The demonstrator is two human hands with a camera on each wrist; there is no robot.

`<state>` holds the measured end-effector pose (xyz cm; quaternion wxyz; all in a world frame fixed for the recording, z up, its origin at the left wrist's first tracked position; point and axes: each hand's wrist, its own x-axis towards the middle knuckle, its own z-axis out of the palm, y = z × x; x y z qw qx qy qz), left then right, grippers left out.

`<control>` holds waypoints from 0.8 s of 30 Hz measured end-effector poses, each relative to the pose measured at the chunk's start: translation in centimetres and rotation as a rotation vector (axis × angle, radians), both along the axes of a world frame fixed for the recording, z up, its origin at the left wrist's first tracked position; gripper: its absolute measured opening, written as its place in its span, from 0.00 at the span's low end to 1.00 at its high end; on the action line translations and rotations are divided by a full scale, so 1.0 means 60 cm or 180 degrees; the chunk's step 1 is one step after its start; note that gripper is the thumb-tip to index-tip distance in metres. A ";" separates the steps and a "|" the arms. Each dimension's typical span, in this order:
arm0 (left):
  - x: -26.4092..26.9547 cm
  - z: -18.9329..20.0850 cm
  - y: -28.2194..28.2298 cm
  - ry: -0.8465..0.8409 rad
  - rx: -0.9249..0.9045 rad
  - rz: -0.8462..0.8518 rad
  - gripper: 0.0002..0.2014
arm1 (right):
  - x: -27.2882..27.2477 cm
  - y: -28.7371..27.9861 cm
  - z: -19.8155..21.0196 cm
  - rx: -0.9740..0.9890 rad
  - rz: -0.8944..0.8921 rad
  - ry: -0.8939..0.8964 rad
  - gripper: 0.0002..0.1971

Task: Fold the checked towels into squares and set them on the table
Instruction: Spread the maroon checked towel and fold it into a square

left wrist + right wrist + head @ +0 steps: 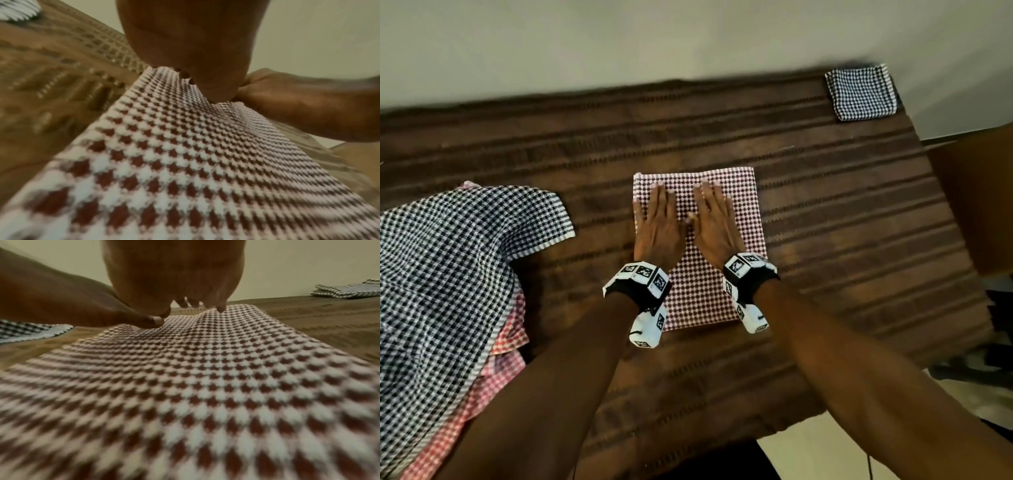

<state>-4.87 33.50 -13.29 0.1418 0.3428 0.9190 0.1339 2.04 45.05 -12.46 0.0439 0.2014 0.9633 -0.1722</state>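
The red checked towel (722,274) lies folded into an upright rectangle near the middle of the table (842,222), its long sides running away from the person. Both hands lie flat on its far half, side by side. The left hand (659,228) presses down along the towel's left edge with straight fingers, and the right hand (714,224) presses beside it, nearer the towel's middle, fingers also straight and slightly spread. Neither hand has hold of anything; the palms and fingers only bear down on the cloth. In the left wrist view the towel (185,162) stretches away under the left hand (195,48), with the right hand (298,105) just beside it. In the right wrist view the right hand's fingertips (221,308) touch the towel (205,369) close to its far edge.

Each wrist carries a white band with black square markers (643,277).

On the table's left end sits a loose pile of unfolded towels, a black checked towel (448,257) on top and red checked cloth (506,339) showing under it. At the far right corner, well apart from the hands, lies a folded black checked square (861,92). The table's brown striped cover spreads under everything.
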 end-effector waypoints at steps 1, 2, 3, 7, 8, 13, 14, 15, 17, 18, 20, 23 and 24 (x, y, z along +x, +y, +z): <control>-0.007 -0.010 0.002 0.0038 -0.0101 0.0067 0.32 | -0.013 0.007 -0.010 0.0038 0.0207 -0.0117 0.27; -0.011 -0.015 -0.002 0.0115 -0.0165 0.0121 0.33 | -0.020 0.012 -0.018 0.0088 0.0331 -0.0218 0.28; -0.015 -0.022 -0.005 0.0233 -0.0182 0.0144 0.33 | -0.024 0.022 -0.030 0.0138 0.0389 -0.0282 0.28; -0.022 -0.031 -0.024 0.0435 -0.0139 0.0236 0.34 | 0.001 0.095 -0.058 0.0263 -0.0047 -0.0199 0.32; -0.023 -0.031 -0.026 0.0413 -0.0138 0.0246 0.34 | 0.012 0.117 -0.061 0.0246 -0.0217 -0.0208 0.32; -0.005 -0.018 -0.035 0.0447 -0.0213 0.0515 0.34 | 0.066 0.141 -0.045 0.0276 -0.0692 -0.0172 0.34; 0.012 -0.014 -0.039 0.0453 -0.0178 0.0550 0.33 | 0.077 0.116 -0.038 0.0257 -0.0698 -0.0122 0.34; 0.034 -0.011 -0.041 0.0444 -0.0136 0.0530 0.32 | 0.087 0.081 -0.032 0.0186 -0.0660 -0.0044 0.33; 0.092 -0.006 -0.044 0.0387 -0.0069 0.0390 0.30 | 0.109 -0.009 -0.024 -0.0075 -0.0452 0.0074 0.32; 0.122 -0.008 -0.047 0.0358 -0.0074 0.0335 0.29 | 0.123 -0.050 -0.025 -0.0139 -0.0327 0.0042 0.32; 0.162 -0.013 -0.064 0.0333 -0.0178 0.0371 0.29 | 0.153 -0.092 -0.032 -0.0079 -0.0167 -0.0098 0.30; 0.177 -0.019 -0.109 0.0288 -0.0282 0.0589 0.30 | 0.217 -0.054 -0.043 0.0104 -0.0314 -0.0133 0.30; 0.174 -0.019 -0.124 0.0280 -0.0295 0.0617 0.31 | 0.237 -0.032 -0.045 0.0145 -0.0448 -0.0184 0.31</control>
